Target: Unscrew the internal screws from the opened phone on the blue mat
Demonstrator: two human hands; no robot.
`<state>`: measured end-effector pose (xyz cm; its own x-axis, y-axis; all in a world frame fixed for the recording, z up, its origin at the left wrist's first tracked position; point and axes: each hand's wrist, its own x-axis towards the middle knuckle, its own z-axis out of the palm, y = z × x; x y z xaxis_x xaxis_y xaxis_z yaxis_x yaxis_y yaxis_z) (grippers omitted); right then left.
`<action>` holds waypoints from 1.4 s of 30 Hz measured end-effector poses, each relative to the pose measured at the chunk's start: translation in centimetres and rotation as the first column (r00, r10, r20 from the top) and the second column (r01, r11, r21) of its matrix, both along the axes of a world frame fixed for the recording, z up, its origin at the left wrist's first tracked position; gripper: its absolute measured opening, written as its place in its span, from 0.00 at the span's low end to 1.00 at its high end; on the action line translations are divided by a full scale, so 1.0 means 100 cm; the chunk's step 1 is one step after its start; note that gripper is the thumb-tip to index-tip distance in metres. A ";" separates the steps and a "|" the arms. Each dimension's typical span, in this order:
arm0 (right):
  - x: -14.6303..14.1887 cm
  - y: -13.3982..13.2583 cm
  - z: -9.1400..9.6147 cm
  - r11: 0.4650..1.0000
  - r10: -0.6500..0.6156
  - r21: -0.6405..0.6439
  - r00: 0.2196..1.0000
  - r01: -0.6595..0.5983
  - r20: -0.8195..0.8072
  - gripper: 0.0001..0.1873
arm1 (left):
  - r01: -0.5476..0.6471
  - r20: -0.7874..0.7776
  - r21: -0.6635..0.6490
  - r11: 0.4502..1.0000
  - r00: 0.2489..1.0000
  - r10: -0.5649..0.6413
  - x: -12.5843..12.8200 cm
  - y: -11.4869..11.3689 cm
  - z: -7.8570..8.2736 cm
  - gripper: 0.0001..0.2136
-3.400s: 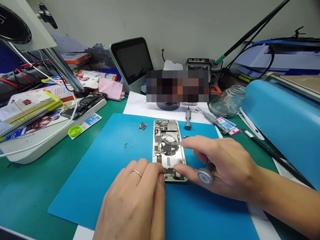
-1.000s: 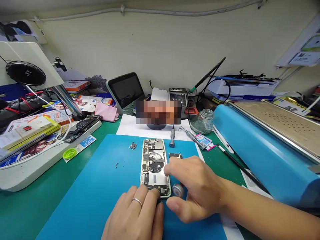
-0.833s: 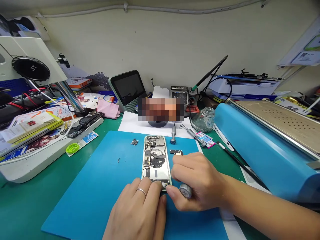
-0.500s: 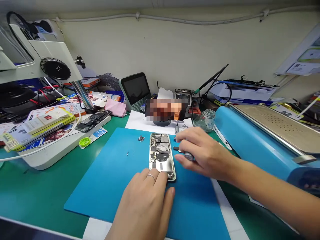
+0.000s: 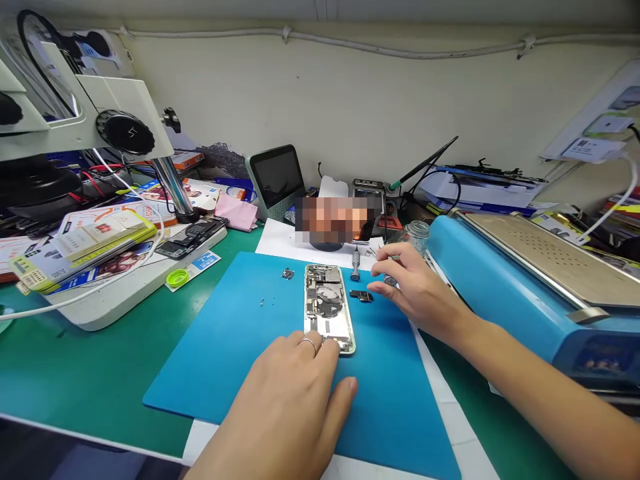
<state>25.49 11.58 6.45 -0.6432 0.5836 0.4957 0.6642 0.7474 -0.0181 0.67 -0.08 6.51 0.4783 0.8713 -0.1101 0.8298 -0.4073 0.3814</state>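
An opened phone (image 5: 330, 308) lies on the blue mat (image 5: 225, 357), its inner parts showing. My left hand (image 5: 287, 393) rests its fingertips on the phone's near end, thumb held away from it. Beyond the phone's right side, my right hand (image 5: 413, 283) has its fingers curled loosely around a grey screwdriver (image 5: 391, 281), mostly hidden by the hand. Left of that hand is a small dark part (image 5: 362, 295). A second screwdriver (image 5: 355, 264) is at the mat's far edge. Another small part (image 5: 287, 273) and tiny screws (image 5: 261, 302) lie left of the phone.
A blue machine with a perforated top (image 5: 525, 300) flanks the mat on the right, near a glass jar (image 5: 416, 232). Behind are a propped screen (image 5: 277, 177) and a partly blurred display (image 5: 335, 220). A microscope stand (image 5: 125, 120) and stacked boxes (image 5: 100, 233) fill the left.
My right hand has moved away from the phone, up and to the right, with the screwdriver, uncovering the small dark part. My left hand stays on the phone. The view has shifted slightly.
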 end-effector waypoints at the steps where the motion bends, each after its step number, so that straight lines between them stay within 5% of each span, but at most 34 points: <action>1: -0.001 0.001 -0.006 0.999 -0.015 -0.032 1.000 0.014 -0.011 0.15 | 0.009 -0.008 0.008 1.000 1.000 -0.009 0.001 0.000 0.001 0.13; 9: 0.007 0.024 -0.033 0.970 -0.059 -0.240 0.998 0.049 -0.033 0.21 | -0.006 -0.007 0.102 0.995 1.000 0.007 0.004 -0.007 -0.005 0.12; 17: 0.008 0.026 -0.026 0.943 -0.041 -0.329 0.999 0.046 0.021 0.21 | -0.033 0.081 0.054 0.998 0.996 0.028 -0.005 -0.001 -0.014 0.12; 24: 0.011 0.017 -0.009 0.950 -0.199 -0.242 0.980 0.197 0.014 0.23 | -0.051 0.102 0.030 0.998 0.994 0.048 -0.010 0.000 -0.012 0.12; 31: 0.036 0.014 -0.005 0.858 -0.422 -0.255 0.895 0.446 0.144 0.13 | -0.053 0.103 0.030 0.998 0.993 0.050 -0.003 0.000 -0.014 0.11; 35: 0.036 0.014 -0.015 0.820 -0.441 -0.288 0.867 0.495 0.233 0.20 | -0.052 0.077 0.056 0.997 0.996 0.048 0.001 0.000 -0.015 0.09; 42: 0.024 0.007 -0.005 0.887 -0.450 -0.077 0.889 0.456 0.084 0.11 | -0.038 0.050 0.124 0.992 0.998 0.032 0.003 0.001 -0.013 0.07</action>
